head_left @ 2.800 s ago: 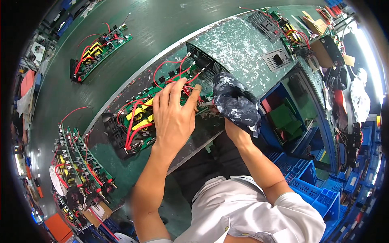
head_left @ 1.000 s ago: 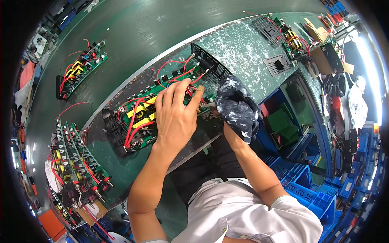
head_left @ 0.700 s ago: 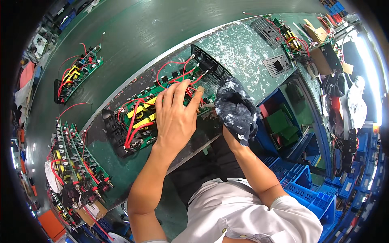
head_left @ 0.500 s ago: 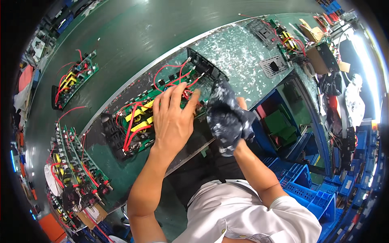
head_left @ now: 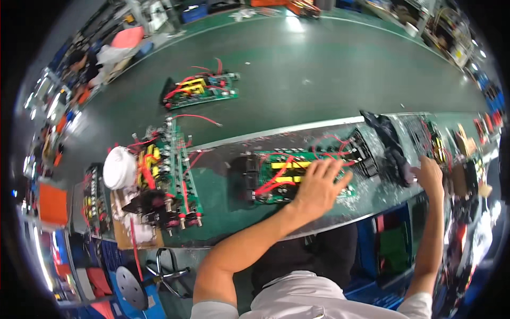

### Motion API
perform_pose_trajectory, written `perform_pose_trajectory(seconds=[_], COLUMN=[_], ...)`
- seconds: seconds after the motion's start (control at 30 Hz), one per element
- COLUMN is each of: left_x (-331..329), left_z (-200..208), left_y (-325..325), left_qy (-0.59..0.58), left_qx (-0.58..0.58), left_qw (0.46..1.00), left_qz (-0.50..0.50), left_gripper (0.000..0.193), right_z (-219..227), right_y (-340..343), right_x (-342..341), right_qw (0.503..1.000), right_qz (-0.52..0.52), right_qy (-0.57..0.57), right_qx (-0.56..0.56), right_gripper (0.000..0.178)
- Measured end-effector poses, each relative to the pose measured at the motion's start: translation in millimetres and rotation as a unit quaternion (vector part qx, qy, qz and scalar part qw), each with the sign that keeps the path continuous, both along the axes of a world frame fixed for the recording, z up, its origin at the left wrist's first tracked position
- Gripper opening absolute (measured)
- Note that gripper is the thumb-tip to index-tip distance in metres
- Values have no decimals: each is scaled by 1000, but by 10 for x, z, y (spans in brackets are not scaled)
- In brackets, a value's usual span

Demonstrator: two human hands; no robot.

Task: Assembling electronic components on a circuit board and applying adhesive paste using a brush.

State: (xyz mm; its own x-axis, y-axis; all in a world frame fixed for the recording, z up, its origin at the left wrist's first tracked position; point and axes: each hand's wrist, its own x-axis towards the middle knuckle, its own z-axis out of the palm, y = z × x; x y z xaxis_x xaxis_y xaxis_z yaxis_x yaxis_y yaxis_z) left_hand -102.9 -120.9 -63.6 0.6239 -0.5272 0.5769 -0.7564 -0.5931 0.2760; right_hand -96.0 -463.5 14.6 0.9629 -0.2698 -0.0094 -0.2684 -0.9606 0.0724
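Observation:
My left hand, its fingers spread, rests over the right part of a green circuit board with yellow-wrapped parts and red wires. Its fingertips are beside the red wires; nothing shows in its grip. A black end panel stands at the board's left end, and a black slotted panel at its right end. Beyond that a crumpled dark cloth lies slantwise on the bench. My right hand is just right of the cloth's near end, thumb and forefinger apart, slightly blurred.
More wired boards stand on the left of the bench by a white round tub. Another board lies on the green surface beyond. Blue crates are under the bench. Assorted parts crowd the right end.
The view has swung, showing more of the left side. My right hand has moved right and lowered the dark cloth from above the bench onto it. My left hand stays over the board.

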Motion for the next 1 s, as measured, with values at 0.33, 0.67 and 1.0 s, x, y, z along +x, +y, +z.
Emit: perform_pose_trajectory(seconds=[0.33,0.67,1.0], left_x=[227,2064,2885], left_z=[1558,1876,767], left_y=[872,3878,4724], left_qy=[-35,40,337], left_qx=[-40,258,260], left_qw=[993,860,786], left_qz=[102,438,448], left_gripper=[45,47,45], right_z=[-1194,-1240,-1174], right_y=[1090,1183,1131], right_x=[-404,-472,-512], right_qw=[780,805,896], right_qz=[-36,-16,16], right_qy=[-390,-376,-383], right_qx=[488,458,226], right_gripper=[21,22,23])
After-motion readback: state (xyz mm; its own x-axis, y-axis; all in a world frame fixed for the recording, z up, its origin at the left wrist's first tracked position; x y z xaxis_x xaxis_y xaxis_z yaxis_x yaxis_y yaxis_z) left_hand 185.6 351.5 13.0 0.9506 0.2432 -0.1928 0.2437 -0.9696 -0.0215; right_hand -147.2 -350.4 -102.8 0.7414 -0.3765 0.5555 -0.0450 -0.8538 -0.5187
